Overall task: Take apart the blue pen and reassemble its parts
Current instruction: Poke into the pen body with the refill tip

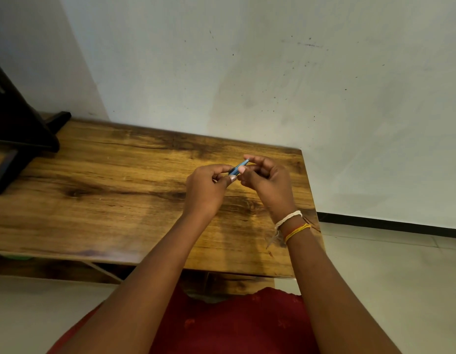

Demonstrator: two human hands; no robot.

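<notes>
The blue pen [239,167] is held in the air above the wooden table [114,190], near its right end. It slants up to the right and only a short blue stretch shows between the fingers. My left hand [206,190] pinches its lower left end with thumb and fingers. My right hand [269,180] grips its upper right part, with the fingertips curled around it. Both hands touch each other at the pen. The pen's ends are hidden inside the hands, so I cannot tell whether its parts are joined or apart.
A dark stand [20,134] sits at the table's far left. A pale wall rises right behind the table. The table's right edge [311,200] drops to a tiled floor. Thread bands circle my right wrist [290,223].
</notes>
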